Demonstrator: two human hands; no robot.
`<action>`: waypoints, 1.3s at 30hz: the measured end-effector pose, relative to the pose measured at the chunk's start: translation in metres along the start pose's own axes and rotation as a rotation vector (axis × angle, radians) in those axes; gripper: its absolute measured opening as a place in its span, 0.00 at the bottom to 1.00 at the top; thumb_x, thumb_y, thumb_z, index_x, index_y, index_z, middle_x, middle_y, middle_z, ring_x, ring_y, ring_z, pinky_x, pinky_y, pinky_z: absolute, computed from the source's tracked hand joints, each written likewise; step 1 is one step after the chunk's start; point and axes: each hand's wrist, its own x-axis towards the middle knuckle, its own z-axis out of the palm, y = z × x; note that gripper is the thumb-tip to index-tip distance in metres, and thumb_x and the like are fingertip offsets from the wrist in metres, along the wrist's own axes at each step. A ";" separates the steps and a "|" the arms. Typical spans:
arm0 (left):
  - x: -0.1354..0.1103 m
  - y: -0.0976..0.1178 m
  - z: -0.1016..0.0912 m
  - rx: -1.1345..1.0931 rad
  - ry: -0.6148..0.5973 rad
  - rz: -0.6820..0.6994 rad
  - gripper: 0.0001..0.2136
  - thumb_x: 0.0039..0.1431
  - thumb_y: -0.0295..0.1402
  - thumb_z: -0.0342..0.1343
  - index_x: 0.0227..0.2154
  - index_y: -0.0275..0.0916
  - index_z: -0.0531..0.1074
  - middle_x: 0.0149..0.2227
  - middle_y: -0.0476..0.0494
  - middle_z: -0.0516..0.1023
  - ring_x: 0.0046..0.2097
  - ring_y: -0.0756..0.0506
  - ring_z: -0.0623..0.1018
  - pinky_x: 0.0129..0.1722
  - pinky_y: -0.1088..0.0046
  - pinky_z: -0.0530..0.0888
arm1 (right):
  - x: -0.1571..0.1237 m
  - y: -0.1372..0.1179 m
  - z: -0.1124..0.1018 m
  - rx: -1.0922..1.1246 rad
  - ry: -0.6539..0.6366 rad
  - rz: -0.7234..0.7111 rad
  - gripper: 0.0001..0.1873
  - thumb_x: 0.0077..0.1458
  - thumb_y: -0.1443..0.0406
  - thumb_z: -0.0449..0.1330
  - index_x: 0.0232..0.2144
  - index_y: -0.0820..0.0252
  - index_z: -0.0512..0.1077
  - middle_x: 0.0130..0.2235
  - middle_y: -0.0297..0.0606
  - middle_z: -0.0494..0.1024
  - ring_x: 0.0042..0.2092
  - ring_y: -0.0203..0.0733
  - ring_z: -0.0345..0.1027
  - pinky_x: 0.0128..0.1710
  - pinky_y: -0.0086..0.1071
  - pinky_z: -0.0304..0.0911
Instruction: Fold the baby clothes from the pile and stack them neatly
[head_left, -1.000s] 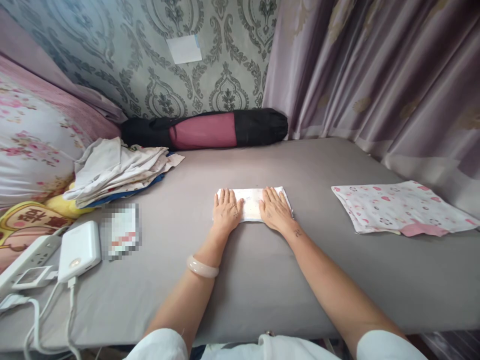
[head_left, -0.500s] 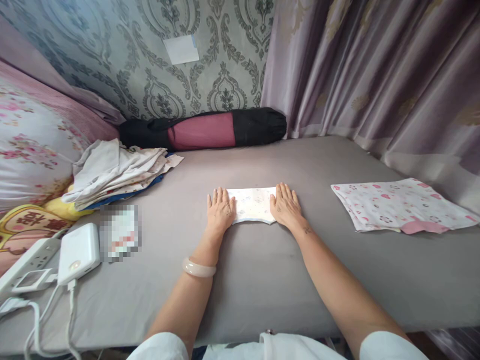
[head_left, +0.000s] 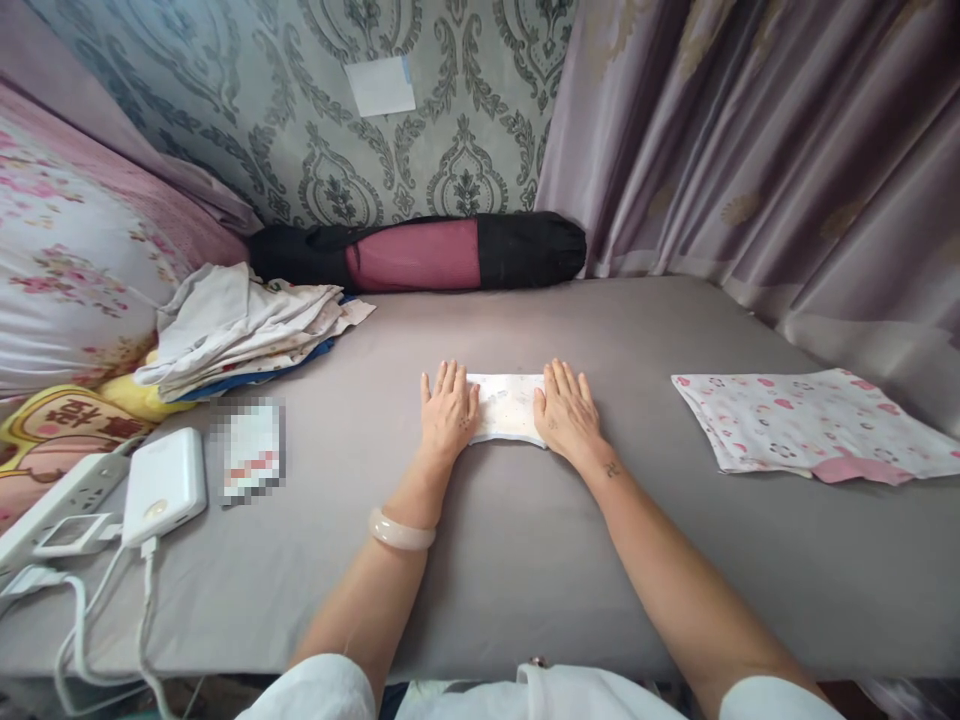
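Note:
A small folded white cloth (head_left: pixel 510 408) with a faint print and a pale blue curved edge lies flat in front of me. My left hand (head_left: pixel 450 408) rests palm down over its left end, fingers stretched out and pointing away. Over the right end lies my right hand (head_left: pixel 568 408), also flat with extended fingers. The cloth's middle shows between the two hands; its ends are hidden beneath them. Its exact kind I cannot make out.
Grey sheet (head_left: pixel 525 560) covers the surface. At right lies a folded pink-and-white printed cloth (head_left: pixel 810 425). A pile of clothes (head_left: pixel 240 330), a white power bank (head_left: pixel 163 487), cables and a power strip (head_left: pixel 67 505) are at left. A black-and-pink bag (head_left: pixel 420 253) lies along the back.
The camera view has shifted slightly, moving the surroundings a little to the right. Both hands stay flat on the cloth, with the right hand slightly closer to the left.

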 end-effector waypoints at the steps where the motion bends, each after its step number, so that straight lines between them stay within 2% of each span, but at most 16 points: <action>1: 0.000 0.002 0.000 -0.010 0.016 0.036 0.24 0.69 0.39 0.35 0.62 0.34 0.62 0.65 0.35 0.61 0.68 0.39 0.57 0.68 0.49 0.47 | -0.001 -0.003 0.001 0.001 -0.003 -0.014 0.31 0.66 0.62 0.38 0.64 0.78 0.55 0.67 0.55 0.53 0.68 0.52 0.45 0.67 0.46 0.38; 4: -0.002 0.007 0.001 -0.034 -0.011 0.074 0.24 0.69 0.40 0.36 0.61 0.35 0.63 0.65 0.35 0.62 0.68 0.39 0.58 0.68 0.51 0.48 | -0.003 -0.007 0.006 -0.001 -0.053 0.003 0.31 0.66 0.61 0.39 0.64 0.79 0.56 0.67 0.55 0.55 0.68 0.52 0.46 0.67 0.45 0.41; 6: -0.002 0.008 0.003 -0.065 -0.041 0.052 0.23 0.69 0.39 0.38 0.60 0.35 0.64 0.64 0.34 0.64 0.67 0.39 0.59 0.67 0.51 0.50 | -0.004 -0.007 0.010 -0.007 -0.087 0.025 0.31 0.66 0.61 0.39 0.64 0.78 0.57 0.66 0.55 0.55 0.68 0.52 0.46 0.67 0.45 0.41; 8: 0.000 0.006 0.005 -0.139 -0.020 0.010 0.21 0.68 0.38 0.39 0.57 0.36 0.66 0.63 0.35 0.66 0.66 0.39 0.61 0.67 0.51 0.52 | -0.004 -0.004 0.013 -0.016 -0.100 0.029 0.31 0.66 0.60 0.39 0.64 0.77 0.56 0.67 0.54 0.55 0.68 0.52 0.45 0.67 0.45 0.41; 11: 0.005 0.000 0.005 -0.362 0.099 -0.050 0.16 0.66 0.34 0.44 0.51 0.39 0.71 0.56 0.36 0.74 0.60 0.39 0.70 0.62 0.54 0.61 | -0.003 -0.003 0.011 -0.033 -0.111 0.025 0.31 0.67 0.60 0.39 0.64 0.77 0.56 0.67 0.53 0.55 0.68 0.51 0.45 0.67 0.44 0.41; 13: 0.009 -0.003 0.003 -0.567 0.192 -0.119 0.13 0.64 0.33 0.46 0.45 0.40 0.74 0.48 0.37 0.79 0.53 0.40 0.76 0.55 0.60 0.69 | -0.002 -0.005 0.008 -0.039 -0.124 0.029 0.31 0.66 0.61 0.39 0.64 0.78 0.56 0.66 0.54 0.56 0.68 0.52 0.46 0.66 0.45 0.41; 15: 0.012 -0.006 0.000 -0.777 0.281 -0.227 0.10 0.63 0.34 0.48 0.38 0.41 0.75 0.41 0.39 0.80 0.46 0.42 0.78 0.48 0.65 0.73 | 0.000 -0.011 0.004 -0.032 -0.126 0.022 0.31 0.66 0.61 0.39 0.64 0.78 0.57 0.66 0.54 0.56 0.68 0.52 0.46 0.67 0.45 0.40; 20: 0.017 -0.012 -0.007 -1.250 0.411 -0.481 0.10 0.59 0.39 0.53 0.33 0.39 0.74 0.33 0.43 0.79 0.38 0.46 0.78 0.36 0.72 0.72 | 0.003 -0.032 0.005 0.048 -0.096 -0.067 0.32 0.67 0.60 0.37 0.65 0.75 0.54 0.68 0.50 0.54 0.69 0.49 0.44 0.67 0.42 0.39; 23: 0.019 -0.016 -0.008 -1.452 0.434 -0.622 0.10 0.53 0.40 0.57 0.31 0.37 0.75 0.29 0.45 0.78 0.32 0.48 0.77 0.30 0.75 0.69 | 0.002 -0.039 0.012 0.072 -0.095 -0.078 0.32 0.67 0.59 0.37 0.65 0.75 0.55 0.67 0.50 0.55 0.68 0.50 0.44 0.67 0.42 0.40; 27: 0.023 -0.019 -0.010 -1.667 0.431 -0.720 0.10 0.46 0.38 0.60 0.29 0.36 0.75 0.26 0.47 0.76 0.28 0.51 0.75 0.28 0.77 0.67 | -0.001 -0.039 0.018 0.070 -0.087 -0.082 0.32 0.67 0.58 0.37 0.65 0.75 0.56 0.67 0.51 0.56 0.68 0.50 0.45 0.67 0.43 0.39; 30: 0.027 -0.021 -0.013 -1.846 0.407 -0.874 0.09 0.43 0.35 0.61 0.27 0.36 0.74 0.23 0.49 0.74 0.26 0.52 0.74 0.27 0.77 0.66 | -0.001 -0.038 0.017 0.065 -0.092 -0.087 0.32 0.67 0.59 0.38 0.65 0.75 0.56 0.67 0.51 0.57 0.68 0.50 0.45 0.67 0.43 0.38; 34: 0.029 -0.029 -0.019 -2.027 0.418 -1.047 0.05 0.44 0.30 0.59 0.26 0.36 0.73 0.22 0.51 0.73 0.24 0.54 0.73 0.28 0.78 0.67 | 0.003 -0.040 0.012 0.072 -0.112 -0.068 0.31 0.67 0.59 0.38 0.64 0.74 0.58 0.66 0.52 0.58 0.68 0.50 0.47 0.66 0.44 0.42; 39: 0.027 -0.037 -0.025 -2.143 0.442 -1.132 0.04 0.47 0.27 0.54 0.26 0.36 0.73 0.22 0.52 0.71 0.23 0.55 0.72 0.26 0.79 0.66 | 0.010 -0.059 0.009 0.077 -0.075 -0.109 0.30 0.67 0.59 0.39 0.64 0.74 0.57 0.66 0.53 0.57 0.68 0.52 0.45 0.66 0.45 0.40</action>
